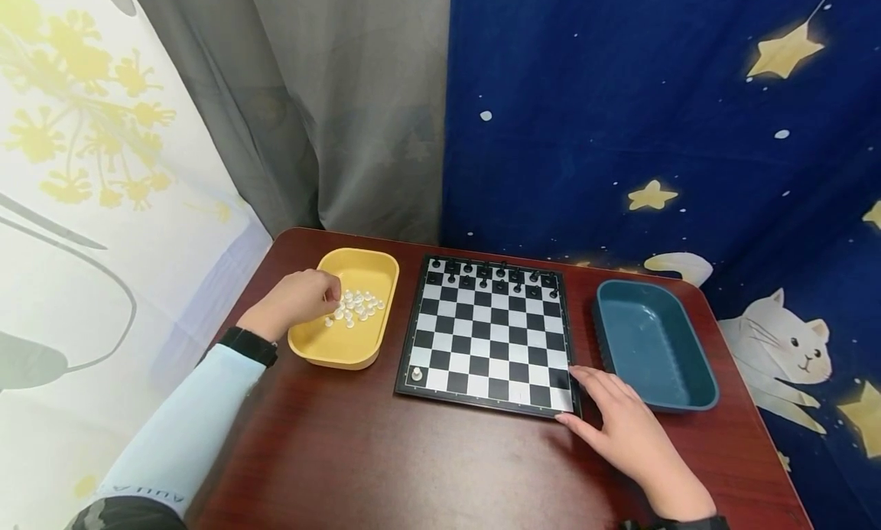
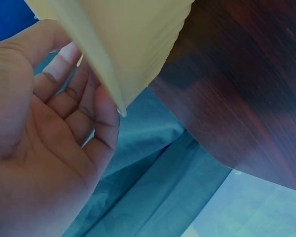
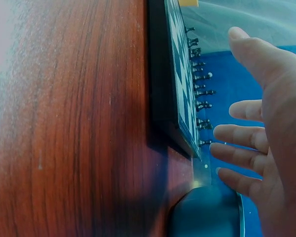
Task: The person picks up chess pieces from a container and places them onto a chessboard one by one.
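Left hand (image 1: 296, 304) reached over left rim of yellow tray (image 1: 323, 350); fingers curled down among white chess pieces (image 1: 354, 308), grasp hidden, cannot be told. Right hand (image 1: 629, 423) laid flat, fingers spread, at chessboard (image 1: 490, 339) near right corner. Lone white pawn (image 1: 416, 374) set near left.

Small clear-white chess pieces (image 1: 354, 307) lie heaped inside the yellow tray (image 1: 344, 349)
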Demonstrator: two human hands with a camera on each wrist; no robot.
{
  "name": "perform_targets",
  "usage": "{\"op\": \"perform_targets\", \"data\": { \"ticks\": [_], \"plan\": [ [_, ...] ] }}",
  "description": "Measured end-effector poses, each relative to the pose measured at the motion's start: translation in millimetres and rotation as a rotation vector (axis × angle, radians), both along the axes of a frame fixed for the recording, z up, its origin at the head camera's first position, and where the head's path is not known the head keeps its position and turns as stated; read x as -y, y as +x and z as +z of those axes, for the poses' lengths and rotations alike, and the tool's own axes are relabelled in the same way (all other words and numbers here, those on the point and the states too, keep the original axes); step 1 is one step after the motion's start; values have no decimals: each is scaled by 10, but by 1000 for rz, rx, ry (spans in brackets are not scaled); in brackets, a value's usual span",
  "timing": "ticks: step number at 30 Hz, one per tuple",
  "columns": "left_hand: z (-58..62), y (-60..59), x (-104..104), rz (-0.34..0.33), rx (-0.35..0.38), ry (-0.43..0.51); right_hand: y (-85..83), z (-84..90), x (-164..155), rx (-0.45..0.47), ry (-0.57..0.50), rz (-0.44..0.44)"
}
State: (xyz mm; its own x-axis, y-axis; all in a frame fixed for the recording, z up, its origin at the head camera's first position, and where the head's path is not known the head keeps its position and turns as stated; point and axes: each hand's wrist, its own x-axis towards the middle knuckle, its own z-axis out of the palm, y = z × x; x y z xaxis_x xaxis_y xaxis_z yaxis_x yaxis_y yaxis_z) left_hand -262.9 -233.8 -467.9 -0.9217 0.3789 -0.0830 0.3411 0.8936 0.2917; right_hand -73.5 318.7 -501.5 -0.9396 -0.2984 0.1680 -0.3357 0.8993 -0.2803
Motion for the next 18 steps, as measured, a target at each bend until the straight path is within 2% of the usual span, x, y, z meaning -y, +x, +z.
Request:
{"op": "perform_targets", "data": {
  "ticks": [10,13,18],
  "plan": [
    [-94,29,-65,-24,-27,-119,2,19,-13,10,11,-3],
    [-108,32,-70,-33,-34,-132,4,19,-14,8,11,-3],
    [-91,53,-59,-11,-29,-111,2,22,-6,14,10,-4]
  ]
}}
